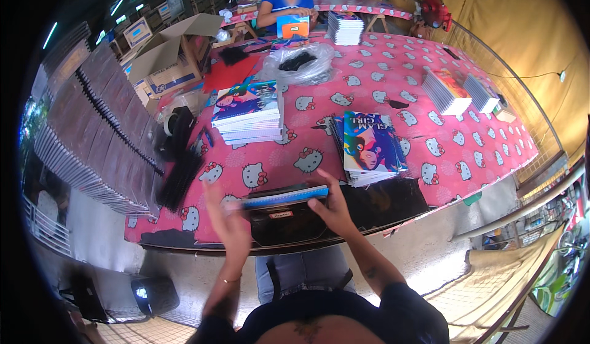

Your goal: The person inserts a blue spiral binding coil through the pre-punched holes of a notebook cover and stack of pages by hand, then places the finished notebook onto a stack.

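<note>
One big pile of books (98,141) filled the far left, and a bunch of black wire (181,181) lay on the pink cloth (276,153) between that pile and the person's left hand (230,221). This hand was blurred, its fingers spread and pointing away from the body. Its thumb side came close to the left end of the notebook (286,196), but whether it touched could not be told.

The notebook itself was between the two hands, in front of the person's waist, and showed a narrow edge. Its long axis ran from left to right, slightly aslant, the right end a little farther from the body than the left. Just on its near side was a dark panel (286,230); whether the notebook rested on it or was held above it could not be made out.

At the right end was the right hand (335,211), the nearer of the two. It seemed to be pinching that end, the thumb on the near side and the fingers reaching past the far side. So the hands faced each other along the notebook's length, one at either end. Farther right and beyond, well within reach, sat a short stack (372,144) with a bright cover.
</note>
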Demonstrator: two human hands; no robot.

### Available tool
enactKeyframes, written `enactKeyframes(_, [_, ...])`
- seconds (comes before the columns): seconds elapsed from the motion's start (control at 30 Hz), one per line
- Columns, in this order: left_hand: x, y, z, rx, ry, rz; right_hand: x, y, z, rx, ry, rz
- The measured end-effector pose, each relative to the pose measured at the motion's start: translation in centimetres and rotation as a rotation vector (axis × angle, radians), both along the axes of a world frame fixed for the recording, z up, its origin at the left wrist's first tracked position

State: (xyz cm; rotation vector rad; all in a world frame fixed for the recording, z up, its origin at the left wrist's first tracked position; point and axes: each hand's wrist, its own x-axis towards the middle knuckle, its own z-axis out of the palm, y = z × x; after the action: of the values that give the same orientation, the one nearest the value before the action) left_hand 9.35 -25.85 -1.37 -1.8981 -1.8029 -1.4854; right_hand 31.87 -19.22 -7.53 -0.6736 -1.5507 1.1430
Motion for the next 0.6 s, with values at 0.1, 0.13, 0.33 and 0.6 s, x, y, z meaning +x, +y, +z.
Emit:
enactKeyframes(0.1, [-2.2,1.0,-6.4,-0.187,-0.853,-0.154,0.3,0.5,-0.5,-0.018,0.007,0.064])
enactKeyframes(0.13, [-4.3,2.1,-6.9,-0.211,-0.674,-0.088,0.3,1.0,-0.6,-0.048,0.014,0.121])
enactKeyframes(0.33, [-22.3,8.8,-11.6,-0.316,0.511,0.420,10.0,5.2,5.0,0.404,-1.049,-0.790])
enactKeyframes(0.6, [-20.5,10.8,-11.2,-0.367,0.555,0.482,3.5,-3.0,19.9,0.287,-0.024,0.249])
